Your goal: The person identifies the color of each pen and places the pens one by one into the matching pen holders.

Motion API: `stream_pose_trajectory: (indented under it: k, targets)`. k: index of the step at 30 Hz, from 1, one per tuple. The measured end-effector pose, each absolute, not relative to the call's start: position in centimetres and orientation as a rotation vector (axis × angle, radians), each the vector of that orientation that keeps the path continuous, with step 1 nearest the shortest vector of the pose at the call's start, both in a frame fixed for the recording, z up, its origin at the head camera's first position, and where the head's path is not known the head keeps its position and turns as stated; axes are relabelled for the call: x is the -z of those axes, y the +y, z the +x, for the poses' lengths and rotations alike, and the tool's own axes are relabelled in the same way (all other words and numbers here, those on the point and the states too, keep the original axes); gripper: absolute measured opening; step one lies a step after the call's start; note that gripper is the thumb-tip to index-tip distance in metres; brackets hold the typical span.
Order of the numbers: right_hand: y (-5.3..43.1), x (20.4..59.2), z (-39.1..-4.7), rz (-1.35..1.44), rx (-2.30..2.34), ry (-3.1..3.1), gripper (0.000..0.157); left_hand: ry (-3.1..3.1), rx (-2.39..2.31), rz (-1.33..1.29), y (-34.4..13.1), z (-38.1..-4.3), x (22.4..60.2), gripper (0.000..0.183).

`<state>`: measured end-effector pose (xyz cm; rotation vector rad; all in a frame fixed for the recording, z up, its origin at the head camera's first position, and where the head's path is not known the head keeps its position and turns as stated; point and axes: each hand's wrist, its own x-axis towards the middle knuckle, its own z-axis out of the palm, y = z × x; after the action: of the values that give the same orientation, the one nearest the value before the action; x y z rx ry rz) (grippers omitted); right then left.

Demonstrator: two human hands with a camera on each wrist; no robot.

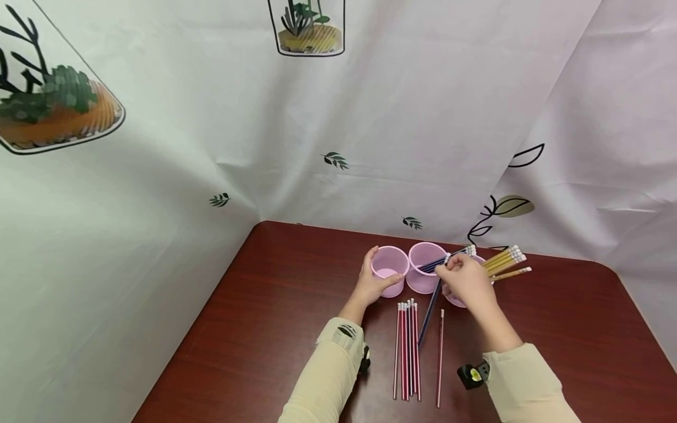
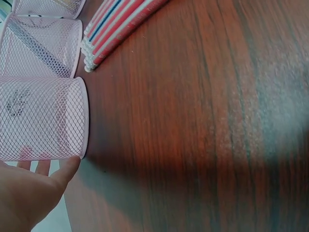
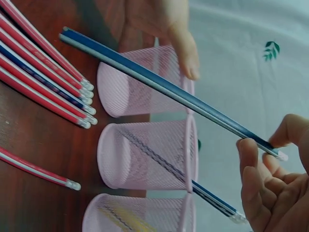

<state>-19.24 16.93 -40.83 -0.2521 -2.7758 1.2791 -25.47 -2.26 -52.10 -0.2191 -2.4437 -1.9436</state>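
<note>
My left hand (image 1: 370, 286) grips the leftmost pink mesh pencil cup (image 1: 392, 290), which has nothing visible inside. Between thumb and fingertips, my right hand (image 1: 469, 283) pinches a blue striped pencil (image 3: 159, 88) near its eraser end. That pencil slants downward in front of the middle pink mesh cup (image 1: 421, 285), where other blue pencils (image 3: 212, 200) lean to the right. Partly behind my right hand stands a third mesh cup (image 1: 456, 301), with yellow pencils (image 1: 499, 262) sticking out. Several red pencils (image 1: 404, 352) lie side by side on the table, a dark blue one (image 3: 41, 77) among them.
A single red pencil (image 1: 440, 359) lies apart, right of the bunch. The brown table (image 1: 233, 346) meets white patterned cloth (image 1: 296, 194) at its back and left edges. All three cups stand in a row near the back edge.
</note>
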Motion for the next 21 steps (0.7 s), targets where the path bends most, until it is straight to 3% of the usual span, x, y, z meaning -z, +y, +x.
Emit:
stream_pose_trajectory:
  k: [14, 21]
  targets:
    - [18.6, 39.8, -19.9, -0.395, -1.66, -2.152, 0.007, -2.386, 1.856, -0.15, -1.8, -25.4, 52.3, 0.097]
    - [19.1, 40.0, -20.6, -0.359, -1.874, -1.757, 0.015, -2.387, 1.852, -0.118, -1.7, -25.6, 51.7, 0.095]
